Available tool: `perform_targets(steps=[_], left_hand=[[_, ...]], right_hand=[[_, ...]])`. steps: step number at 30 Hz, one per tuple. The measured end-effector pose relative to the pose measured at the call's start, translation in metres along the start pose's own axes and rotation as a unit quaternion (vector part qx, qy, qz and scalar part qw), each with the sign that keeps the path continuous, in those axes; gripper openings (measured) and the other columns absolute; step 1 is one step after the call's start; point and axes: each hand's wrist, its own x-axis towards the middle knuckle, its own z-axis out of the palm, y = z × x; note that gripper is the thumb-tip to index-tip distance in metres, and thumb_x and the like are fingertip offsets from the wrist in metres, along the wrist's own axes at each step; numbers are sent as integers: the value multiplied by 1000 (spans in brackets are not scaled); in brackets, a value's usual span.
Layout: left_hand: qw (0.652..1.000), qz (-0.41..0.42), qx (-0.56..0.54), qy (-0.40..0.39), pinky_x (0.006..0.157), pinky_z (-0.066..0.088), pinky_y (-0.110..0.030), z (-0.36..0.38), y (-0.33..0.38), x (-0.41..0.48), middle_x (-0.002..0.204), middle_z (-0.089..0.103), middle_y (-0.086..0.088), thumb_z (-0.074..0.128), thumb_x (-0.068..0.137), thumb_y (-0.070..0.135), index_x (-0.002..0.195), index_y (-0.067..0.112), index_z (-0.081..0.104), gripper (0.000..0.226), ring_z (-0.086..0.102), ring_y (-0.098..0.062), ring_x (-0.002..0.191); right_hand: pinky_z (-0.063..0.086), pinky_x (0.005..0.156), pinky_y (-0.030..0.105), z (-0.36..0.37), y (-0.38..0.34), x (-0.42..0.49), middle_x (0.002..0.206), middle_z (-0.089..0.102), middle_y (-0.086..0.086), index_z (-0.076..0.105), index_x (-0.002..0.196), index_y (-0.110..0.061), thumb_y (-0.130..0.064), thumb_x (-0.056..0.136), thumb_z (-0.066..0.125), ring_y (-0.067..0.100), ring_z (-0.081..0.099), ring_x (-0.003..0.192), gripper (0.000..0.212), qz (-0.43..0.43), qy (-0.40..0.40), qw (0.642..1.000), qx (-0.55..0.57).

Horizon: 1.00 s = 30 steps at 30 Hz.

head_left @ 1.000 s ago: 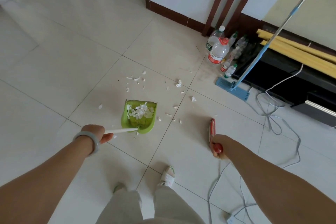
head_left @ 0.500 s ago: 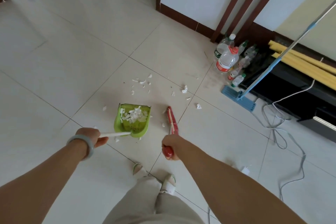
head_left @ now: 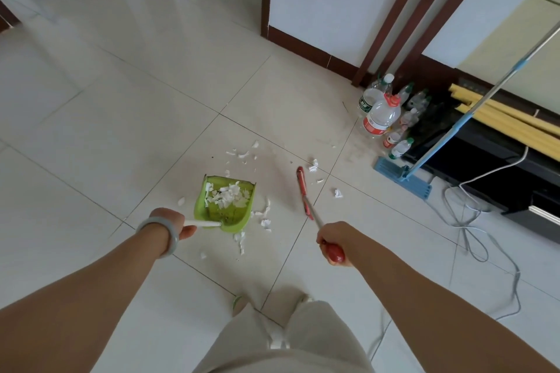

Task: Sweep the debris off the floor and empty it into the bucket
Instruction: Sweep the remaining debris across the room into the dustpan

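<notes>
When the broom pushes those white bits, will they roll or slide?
Probably slide and skitter. The white bits look like thin, flat, jagged flakes, not round, so rolling seems unlikely. They look light, and the tile floor is glossy, so some may scatter past the dustpan. The broom may also break them smaller.

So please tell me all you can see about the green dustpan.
The green dustpan looks like plastic, with a flat tray, raised side walls and a thin white handle. It sits low on the tiled floor, its open mouth pointing away from the person. White debris lies piled inside; more scraps lie around it. The left hand grips the handle.
</notes>
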Motion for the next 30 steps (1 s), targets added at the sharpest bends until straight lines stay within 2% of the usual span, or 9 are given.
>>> perform_targets(steps=[3,6,8,11,14,21,24,28,30], left_hand=[[998,-5,44,38,32,47,-18,13,13,-1,77,60,-26,36,99,2,102,-10,47,16,62,-29,50],[1000,13,14,22,82,57,-25,18,15,31,110,55,-41,50,94,0,85,-17,52,20,60,-1,44],[1000,3,8,-8,105,43,-34,21,7,68,96,58,-43,57,91,1,58,2,43,35,52,23,53],[1000,8,25,1,70,47,-25,37,24,29,37,58,1,53,94,7,82,-11,56,22,60,3,43],[998,-6,60,26,42,47,-19,53,42,5,41,63,-6,42,95,5,108,-9,52,21,63,-15,37],[999,-20,22,38,32,47,-16,105,77,3,78,59,-20,41,96,1,115,-12,46,24,58,-13,28],[998,-39,45,28,32,47,-16,117,89,-2,59,62,-16,41,97,4,101,-10,45,15,60,-20,33],[997,-10,79,11,93,48,-20,119,81,49,22,43,13,56,93,10,65,-3,51,31,56,13,45],[996,-7,88,-9,102,42,-24,122,80,63,22,39,25,59,92,11,53,12,37,44,46,29,48]], right_hand=[[41,41,17,-34,-6,13,49,49,6,50,107,-5,7,83,46,12,46,35,28,11,39,999,19],[41,36,15,-68,-15,22,56,48,7,49,108,-8,7,84,44,11,46,31,30,18,59,997,45],[39,34,15,-90,-24,28,59,46,7,49,103,-7,8,85,41,11,44,30,25,12,66,996,51],[37,33,15,-120,-41,45,60,45,7,49,101,-7,7,84,39,11,44,29,24,18,73,996,40],[36,32,15,-139,-62,64,59,46,8,49,102,-6,9,84,38,12,45,30,25,29,54,998,15],[39,37,16,-107,-96,82,58,48,8,44,115,-16,9,82,42,12,45,33,41,40,-7,999,-35],[33,40,16,-105,-112,71,52,45,6,46,98,-12,8,82,43,12,43,38,25,44,-51,995,-69],[32,36,15,-130,-145,58,49,46,4,47,74,-8,4,87,48,11,42,32,17,42,-61,989,-128],[34,35,15,-143,-157,59,53,47,5,49,78,-7,3,88,48,11,42,32,14,23,-46,987,-154]])
